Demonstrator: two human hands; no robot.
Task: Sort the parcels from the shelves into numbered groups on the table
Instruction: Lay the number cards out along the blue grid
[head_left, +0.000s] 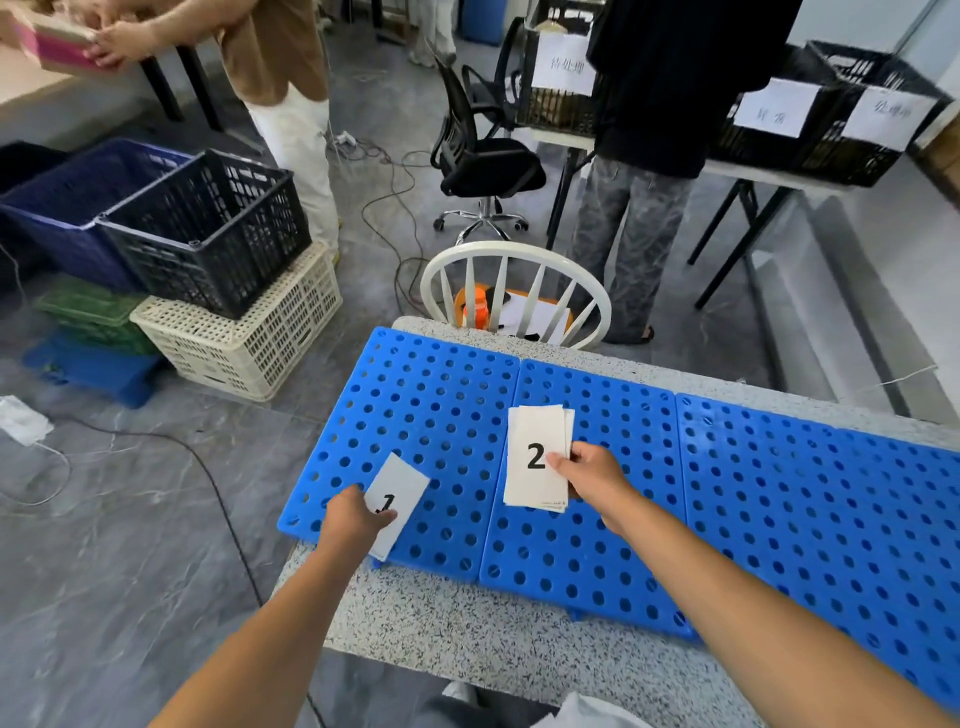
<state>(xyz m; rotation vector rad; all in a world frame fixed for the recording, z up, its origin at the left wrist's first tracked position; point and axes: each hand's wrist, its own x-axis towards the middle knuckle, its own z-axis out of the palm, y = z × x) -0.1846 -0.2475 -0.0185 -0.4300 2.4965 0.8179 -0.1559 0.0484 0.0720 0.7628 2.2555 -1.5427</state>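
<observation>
Here, in the head view, a speckled worktop (467, 623) carries three blue perforated panels (441, 395) laid side by side. The left grip (358, 517) pinches the near end of a white card marked 1 (402, 483), thumb on top and partly over the numeral. The card points toward one o'clock, over the near edge of the leftmost panel. At three o'clock from it, the right grip (592, 475) pinches a small stack of white cards (535, 457), thumb pressed just beside the 2 printed on the top one. The stack is over the middle panel, close to its seam with the left one. Whether either paper lies flat on the plastic cannot be told.

A white spindle chair (514, 260) stands at twelve o'clock beyond the worktop. At ten o'clock a black crate (208, 223) rests atop a cream crate (244, 343), beside a blue basket (62, 197). A person in a brown top (275, 52) at eleven o'clock holds a pink box (47, 47). A person in a dark top (670, 78) stands at one o'clock.
</observation>
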